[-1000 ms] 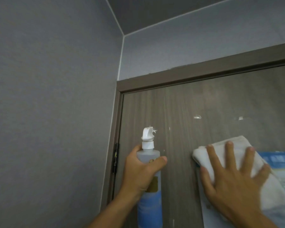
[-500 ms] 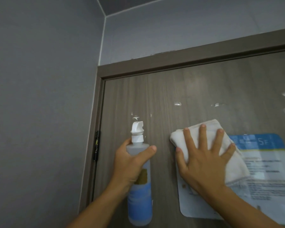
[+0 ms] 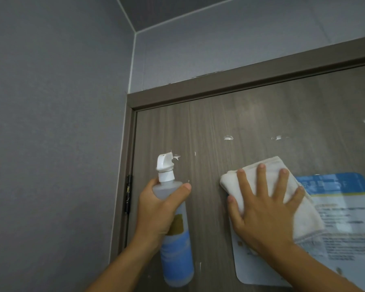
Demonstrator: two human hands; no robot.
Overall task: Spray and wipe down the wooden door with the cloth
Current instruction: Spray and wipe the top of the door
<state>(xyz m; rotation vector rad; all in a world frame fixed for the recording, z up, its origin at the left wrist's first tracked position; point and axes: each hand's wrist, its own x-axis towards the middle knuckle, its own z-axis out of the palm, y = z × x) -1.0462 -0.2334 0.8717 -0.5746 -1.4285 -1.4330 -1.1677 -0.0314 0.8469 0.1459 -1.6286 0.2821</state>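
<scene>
Since the earlier frame, your hands and the door have barely shifted.
Your left hand (image 3: 156, 209) grips the clear blue-labelled spray bottle (image 3: 174, 224); your right hand (image 3: 261, 209) presses the folded white cloth (image 3: 268, 165) flat on the grey-brown wooden door (image 3: 251, 121). Wiping lower could snag the blue-and-white laminated notice (image 3: 341, 218); foam blobs (image 3: 228, 137) above may drip.

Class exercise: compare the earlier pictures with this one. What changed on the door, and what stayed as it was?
Nothing visibly changed apart from the camera's shift. The left hand still grips the spray bottle; the right hand still presses the cloth flat on the door.
</scene>
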